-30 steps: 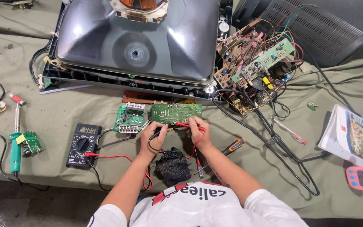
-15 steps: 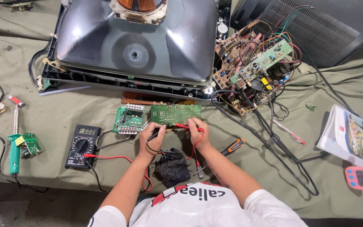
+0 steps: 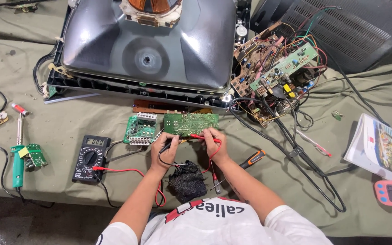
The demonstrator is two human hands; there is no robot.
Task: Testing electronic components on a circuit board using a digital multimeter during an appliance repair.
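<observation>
A: Has anything shifted since a second ago?

B: Hardly. The left hand [image 3: 165,152] keeps its grip closed on the thin black meter probe [image 3: 168,146], and the right hand [image 3: 214,144] stays pinched on the thin red meter probe [image 3: 200,136]. Both tips rest at the near edge of the green rectangular circuit board [image 3: 190,123], as before.

A: So the probing goes on at one spot?

B: It seems so; the board lies flat just beyond the hands, beside a smaller green board with white connectors [image 3: 140,129].

A: And the surroundings?

B: An olive-green cloth covers the tabletop [image 3: 69,181]. The black digital multimeter [image 3: 90,158] sits to the left, a green-handled soldering iron [image 3: 18,159] farther left, and a large grey picture tube [image 3: 146,45] lies face down behind.
</observation>
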